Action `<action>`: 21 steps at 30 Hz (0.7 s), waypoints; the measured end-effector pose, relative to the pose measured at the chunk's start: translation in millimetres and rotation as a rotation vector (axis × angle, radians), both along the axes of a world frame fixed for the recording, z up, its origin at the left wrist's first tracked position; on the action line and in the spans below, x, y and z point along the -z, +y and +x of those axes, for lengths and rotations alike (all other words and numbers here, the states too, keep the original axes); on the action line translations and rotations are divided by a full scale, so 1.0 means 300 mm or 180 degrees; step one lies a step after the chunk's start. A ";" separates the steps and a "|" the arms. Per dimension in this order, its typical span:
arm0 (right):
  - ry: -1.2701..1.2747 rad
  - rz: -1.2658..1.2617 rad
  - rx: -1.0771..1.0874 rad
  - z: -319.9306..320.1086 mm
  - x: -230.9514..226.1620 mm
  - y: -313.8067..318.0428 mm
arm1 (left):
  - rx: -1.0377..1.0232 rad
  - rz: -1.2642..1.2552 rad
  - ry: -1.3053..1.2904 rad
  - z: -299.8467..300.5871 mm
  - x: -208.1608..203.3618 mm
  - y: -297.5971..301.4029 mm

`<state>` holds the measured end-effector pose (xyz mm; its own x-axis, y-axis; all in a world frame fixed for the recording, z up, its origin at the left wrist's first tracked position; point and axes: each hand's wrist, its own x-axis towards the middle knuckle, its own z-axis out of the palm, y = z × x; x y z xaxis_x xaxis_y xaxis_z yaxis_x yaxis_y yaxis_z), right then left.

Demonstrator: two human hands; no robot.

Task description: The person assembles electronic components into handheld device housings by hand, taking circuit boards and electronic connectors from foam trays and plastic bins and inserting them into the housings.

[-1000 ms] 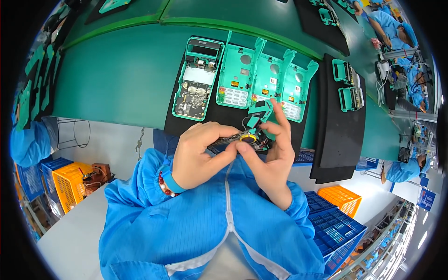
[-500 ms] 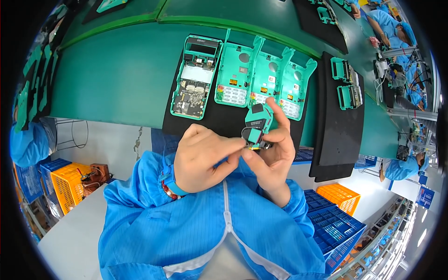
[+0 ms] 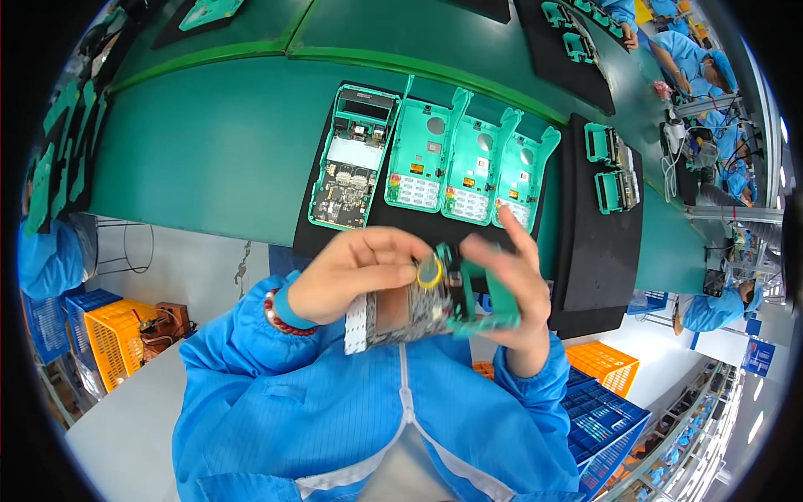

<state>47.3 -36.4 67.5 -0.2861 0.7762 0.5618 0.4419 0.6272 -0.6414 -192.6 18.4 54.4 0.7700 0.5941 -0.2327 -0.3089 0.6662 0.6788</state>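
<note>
In front of my chest I hold a circuit board with a white patterned strip at its left end. A round, yellow-rimmed coin cell sits on its upper edge. My left hand is closed on the board, thumb and fingers beside the cell. At the other end is a green plastic frame, blurred by motion. My right hand grips that frame from the right, its upper fingers raised and smeared. Beyond my hands lie three open green housings and, to their left, a green housing with a circuit board inside.
A black mat lies under the housings on the green table. More green-framed boards rest on a black mat at the right. Orange and blue crates stand below the table. Co-workers in blue sit at the far right.
The assembly has turned so that its board side shows, and it is lower. My left hand has moved onto the board near the coin cell; my right hand has shifted right.
</note>
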 end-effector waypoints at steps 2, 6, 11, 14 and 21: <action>-0.0380 -0.0213 -0.0102 -0.006 -0.078 0.008 | 0.0431 -0.0166 -0.0043 0.006 0.053 -0.012; -0.0219 -0.0120 0.0689 -0.008 -0.110 0.060 | -0.0650 0.4170 0.2054 0.015 0.013 0.028; -0.0392 0.0185 0.1737 0.017 -0.145 0.228 | -0.1640 0.5338 0.3398 0.008 0.153 0.037; -0.1286 0.0212 0.1180 0.015 -0.162 0.335 | -0.1848 0.5533 0.3120 0.000 0.192 0.017; -0.1916 -0.0033 0.0928 -0.008 -0.179 0.448 | -0.2193 0.5504 0.2786 0.010 0.246 0.035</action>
<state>45.0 98.1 121.0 -0.3252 0.8737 0.3619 0.8750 0.4231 -0.2351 -189.7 28.8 -19.3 0.3909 0.6368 0.6646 0.5123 -0.7504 0.4177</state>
